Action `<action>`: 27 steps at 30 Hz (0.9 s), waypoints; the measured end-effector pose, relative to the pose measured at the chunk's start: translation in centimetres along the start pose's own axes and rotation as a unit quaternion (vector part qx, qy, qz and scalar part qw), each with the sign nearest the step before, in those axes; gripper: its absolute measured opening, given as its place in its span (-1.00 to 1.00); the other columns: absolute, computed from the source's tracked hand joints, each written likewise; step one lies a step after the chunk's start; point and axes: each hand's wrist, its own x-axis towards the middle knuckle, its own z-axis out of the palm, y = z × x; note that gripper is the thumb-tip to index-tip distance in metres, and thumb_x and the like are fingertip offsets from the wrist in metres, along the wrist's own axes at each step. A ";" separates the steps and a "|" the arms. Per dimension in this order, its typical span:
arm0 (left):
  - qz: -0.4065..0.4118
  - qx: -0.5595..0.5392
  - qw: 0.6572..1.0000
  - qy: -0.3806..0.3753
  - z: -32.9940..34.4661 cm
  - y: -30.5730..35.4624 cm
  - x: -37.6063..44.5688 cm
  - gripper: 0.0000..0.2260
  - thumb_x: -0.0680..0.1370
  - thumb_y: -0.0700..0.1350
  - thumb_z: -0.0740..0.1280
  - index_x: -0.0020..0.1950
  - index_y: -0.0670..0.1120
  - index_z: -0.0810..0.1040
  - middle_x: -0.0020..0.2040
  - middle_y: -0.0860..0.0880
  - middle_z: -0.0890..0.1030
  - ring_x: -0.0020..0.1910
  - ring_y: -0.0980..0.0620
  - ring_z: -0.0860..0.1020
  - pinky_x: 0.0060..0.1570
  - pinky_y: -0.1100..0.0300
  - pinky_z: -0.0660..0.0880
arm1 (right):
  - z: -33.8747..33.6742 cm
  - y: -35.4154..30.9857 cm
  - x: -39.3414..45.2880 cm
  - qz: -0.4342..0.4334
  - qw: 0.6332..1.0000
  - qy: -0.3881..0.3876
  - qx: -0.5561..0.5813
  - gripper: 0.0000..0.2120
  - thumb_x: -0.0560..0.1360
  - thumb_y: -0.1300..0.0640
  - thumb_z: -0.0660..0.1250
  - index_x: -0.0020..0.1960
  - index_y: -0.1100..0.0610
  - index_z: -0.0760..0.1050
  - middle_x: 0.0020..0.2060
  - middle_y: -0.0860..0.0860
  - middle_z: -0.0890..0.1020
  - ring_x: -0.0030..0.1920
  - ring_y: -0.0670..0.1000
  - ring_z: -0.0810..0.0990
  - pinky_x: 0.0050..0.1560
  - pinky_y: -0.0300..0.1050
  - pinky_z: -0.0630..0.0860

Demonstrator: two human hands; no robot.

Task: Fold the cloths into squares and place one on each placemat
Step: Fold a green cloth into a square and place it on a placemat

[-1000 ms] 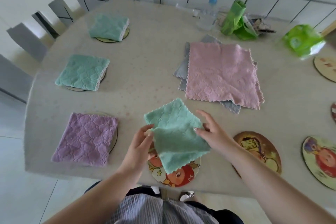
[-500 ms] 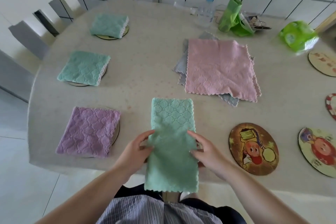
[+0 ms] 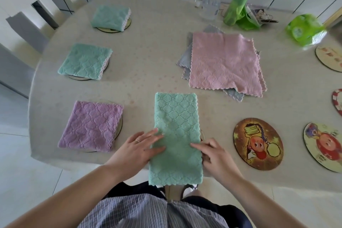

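While a person is standing at its near edge, the round table [image 3: 148, 61] is carrying everything under a pale cloth cover. Toward the far right of the middle, a pink cloth [image 3: 224, 63] is lying unfolded on top of a grey cloth [image 3: 184, 57], whose edges are showing beneath it. At the near edge, a green cloth [image 3: 176, 135] is lying folded into a long strip, its near end hanging over the table edge and its middle covering a placemat of which only a thin rim is showing on the right. To its left, a purple cloth [image 3: 91, 126] is sitting folded square on its placemat, and two teal cloths [image 3: 85, 61] [image 3: 111, 17] are sitting folded on placemats farther back. To the right, a cartoon placemat [image 3: 258, 143] is lying bare, with another placemat [image 3: 323, 147] just beyond it and two more at the right edge. The left hand [image 3: 137, 149] is lying flat with straight fingers pressing on the strip's left edge. The right hand [image 3: 214, 153] is resting on the strip's right edge, its fingers bending at that edge; whether they are pinching the fabric cannot be told.
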 end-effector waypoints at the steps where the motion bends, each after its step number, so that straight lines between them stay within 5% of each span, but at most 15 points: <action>1: 0.014 0.004 1.000 -0.005 0.2 -0.1 0.1 -0.56 0.46 -0.08 0.23 0.33 0.18 0.35 0.40 0.04 0.37 0.46 0.09 0.12 0.39 -0.01 0.20 | 0.1 0.1 -0.1 -0.030 0.997 0.022 -0.062 -0.45 0.39 0.35 0.32 0.24 -0.16 0.47 0.06 -0.14 0.45 -0.01 -0.18 0.46 0.00 -0.40 0.38; 5: 0.014 -0.011 1.000 -0.021 0.4 -0.6 0.4 -0.62 0.47 -0.01 0.12 0.29 0.16 0.39 0.34 0.08 0.46 0.40 0.09 0.27 0.34 0.02 0.14 | 0.5 1.1 0.4 -0.148 0.966 0.037 -0.211 -0.49 0.28 0.28 0.34 0.16 -0.11 0.55 0.30 -0.01 0.45 0.34 0.03 0.36 0.32 -0.05 0.27; 9: -0.068 -0.205 0.975 0.043 -0.9 -0.7 1.4 -0.63 0.49 -0.07 0.07 0.27 0.09 0.42 0.24 0.11 0.54 0.30 0.22 0.39 0.44 0.08 0.09 | -0.7 0.6 1.4 -0.125 0.988 0.050 -0.072 -0.56 0.36 0.15 0.06 0.11 -0.03 0.58 0.14 -0.21 0.55 0.24 -0.19 0.42 0.30 -0.06 0.35; 13: -0.175 -0.425 0.884 0.086 -3.2 -0.1 3.8 -0.64 0.53 -0.28 0.24 0.27 0.01 0.41 0.15 0.16 0.55 0.11 0.27 0.51 0.16 0.24 0.47 | -2.9 -1.1 3.6 0.003 0.995 0.039 0.093 -0.65 0.45 0.31 0.26 0.14 -0.02 0.54 -0.01 -0.26 0.58 0.00 -0.30 0.53 0.05 -0.35 0.46; 15: -0.236 -0.543 0.799 0.103 -4.2 0.0 5.4 -0.57 0.49 -0.41 0.23 0.26 -0.02 0.39 0.13 0.11 0.56 0.10 0.22 0.53 0.06 0.29 0.51 | -3.8 -1.8 5.2 0.049 0.983 0.041 0.170 -0.65 0.46 0.35 0.28 0.11 -0.03 0.52 -0.03 -0.25 0.58 -0.06 -0.35 0.54 -0.10 -0.45 0.47; 17: -0.303 -0.623 0.714 0.104 -4.7 -0.3 7.0 -0.61 0.50 -0.41 0.21 0.23 -0.03 0.41 0.11 0.02 0.57 0.07 0.08 0.56 0.04 0.11 0.56 | -4.3 -2.2 6.9 0.074 0.971 0.049 0.223 -0.68 0.48 0.33 0.28 0.12 -0.02 0.49 -0.01 -0.15 0.60 -0.08 -0.25 0.57 -0.21 -0.37 0.53; 22: -0.420 -0.610 0.667 0.078 -3.6 -1.3 9.5 -0.72 0.59 -0.11 0.19 0.31 -0.03 0.38 0.12 -0.01 0.57 0.04 -0.02 0.58 0.07 -0.08 0.54 | -3.9 -2.0 10.0 0.148 0.955 0.062 0.250 -0.70 0.53 0.18 0.25 0.25 0.04 0.40 -0.01 -0.14 0.55 -0.15 -0.02 0.56 -0.28 -0.24 0.51; 24: -0.435 -0.626 0.642 0.084 -3.5 -1.4 9.7 -0.69 0.59 -0.15 0.19 0.34 -0.02 0.33 0.15 -0.04 0.57 0.01 -0.02 0.61 0.02 -0.08 0.57 | -3.6 -1.6 10.6 0.169 0.953 0.055 0.247 -0.63 0.53 0.15 0.26 0.32 0.06 0.34 0.02 -0.14 0.50 -0.01 -0.07 0.52 -0.17 -0.32 0.45; 27: -0.418 -0.630 0.649 0.082 -3.2 -1.2 9.5 -0.53 0.60 -0.21 0.16 0.44 0.13 0.14 0.19 -0.02 0.53 0.08 -0.02 0.57 0.05 -0.05 0.55 | -3.0 -1.2 10.9 0.174 0.954 0.042 0.241 -0.52 0.52 0.17 0.28 0.39 0.02 0.24 0.07 -0.07 0.52 0.07 -0.09 0.51 -0.10 -0.34 0.40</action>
